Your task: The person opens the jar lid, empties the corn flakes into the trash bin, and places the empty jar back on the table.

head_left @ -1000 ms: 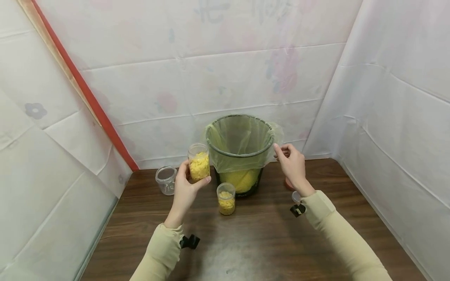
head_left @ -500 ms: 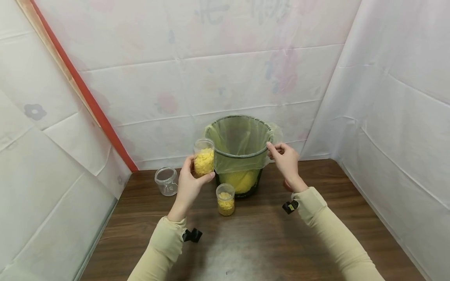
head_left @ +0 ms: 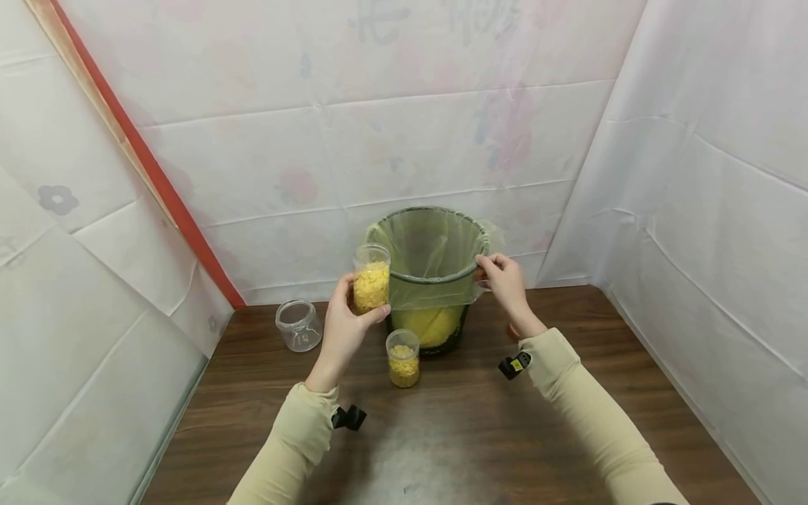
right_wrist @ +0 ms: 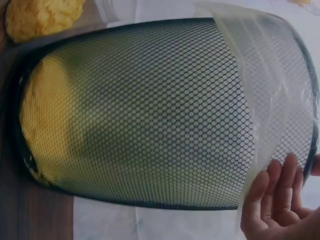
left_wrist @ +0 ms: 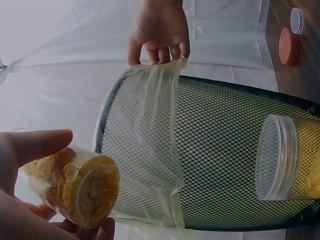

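My left hand (head_left: 344, 333) grips a clear jar (head_left: 372, 286) of yellow flakes upright, just left of the wastebasket's rim. In the left wrist view, thumb and fingers wrap round the jar (left_wrist: 75, 185). A black mesh wastebasket (right_wrist: 165, 115) wears a thin yellowish bin bag (head_left: 435, 298), folded down over its rim. My right hand (head_left: 505, 284) holds the rim at the right, its fingers on the outside against the bag, as the right wrist view shows. Yellow material shows through the mesh near the bottom. In front stands a second jar (head_left: 405, 368) with flakes, untouched.
An empty clear jar (head_left: 299, 330) stands on the dark wooden table (head_left: 429, 442) at the left. A red lid (left_wrist: 289, 46) and a small clear lid (left_wrist: 297, 21) lie on the right. White sheets (head_left: 252, 168) hang behind and at both sides.
My left hand has moved the jar right and slightly up towards the wastebasket. My right hand has shifted left and now holds the wastebasket's rim.
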`<state>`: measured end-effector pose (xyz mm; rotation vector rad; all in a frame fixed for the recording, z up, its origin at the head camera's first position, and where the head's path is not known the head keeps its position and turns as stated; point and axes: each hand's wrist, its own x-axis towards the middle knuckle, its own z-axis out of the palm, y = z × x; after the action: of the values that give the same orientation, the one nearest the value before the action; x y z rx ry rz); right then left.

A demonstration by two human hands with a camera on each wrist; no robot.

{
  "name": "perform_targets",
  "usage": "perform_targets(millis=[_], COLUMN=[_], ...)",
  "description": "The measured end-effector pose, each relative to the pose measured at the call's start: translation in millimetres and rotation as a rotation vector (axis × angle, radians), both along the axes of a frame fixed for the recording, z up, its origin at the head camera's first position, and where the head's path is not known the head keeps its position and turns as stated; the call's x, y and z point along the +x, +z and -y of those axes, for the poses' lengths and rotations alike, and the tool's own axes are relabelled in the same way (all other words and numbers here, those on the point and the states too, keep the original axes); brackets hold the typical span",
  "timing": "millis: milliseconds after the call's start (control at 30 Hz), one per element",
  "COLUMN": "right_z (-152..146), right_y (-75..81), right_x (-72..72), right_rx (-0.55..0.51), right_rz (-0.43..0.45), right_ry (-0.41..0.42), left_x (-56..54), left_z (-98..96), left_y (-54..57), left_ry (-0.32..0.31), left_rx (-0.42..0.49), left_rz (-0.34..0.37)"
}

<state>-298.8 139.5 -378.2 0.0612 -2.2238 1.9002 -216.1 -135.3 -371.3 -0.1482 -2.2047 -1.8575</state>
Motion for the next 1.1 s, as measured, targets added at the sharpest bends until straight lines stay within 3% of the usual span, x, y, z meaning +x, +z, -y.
perform_targets(millis=[100,300,467,633,800,1100], right_z=[2.1,5.2,8.9,7.9,7.6,10.0], right_y=[1.5,6.6,15.6,9.1,-0.4,-3.2], right_x=[-2.2,-1.9,5.4,-0.4,-7.5,-8.5], right_rx=[-0.072,-0.151,-0.126,-0.118,-0.109,-0.111], right_rz=[0.019,0.031,0.024,0.02,-0.001,-0.028], right_ry=[0.017,0.036,0.041,0.031,0.009,0.002], left_x=[-1.0,-1.1,-1.8,-3.6,-7.4,-13.6], left_z=[-0.8,0.2,0.0,-1.5,-1.0,-0.1], left_y=[2.5,7.6,12.3,18.5,24.7,31.7], left_ry=[0.001,0.066,0.08,0.069,0.077,0.075], left_rx=[-0.001,-0.096,-0.155,-0.186,-0.181,-0.146], left_rz=[-0.016,-0.017,-0.047,-0.062,-0.085,-0.087])
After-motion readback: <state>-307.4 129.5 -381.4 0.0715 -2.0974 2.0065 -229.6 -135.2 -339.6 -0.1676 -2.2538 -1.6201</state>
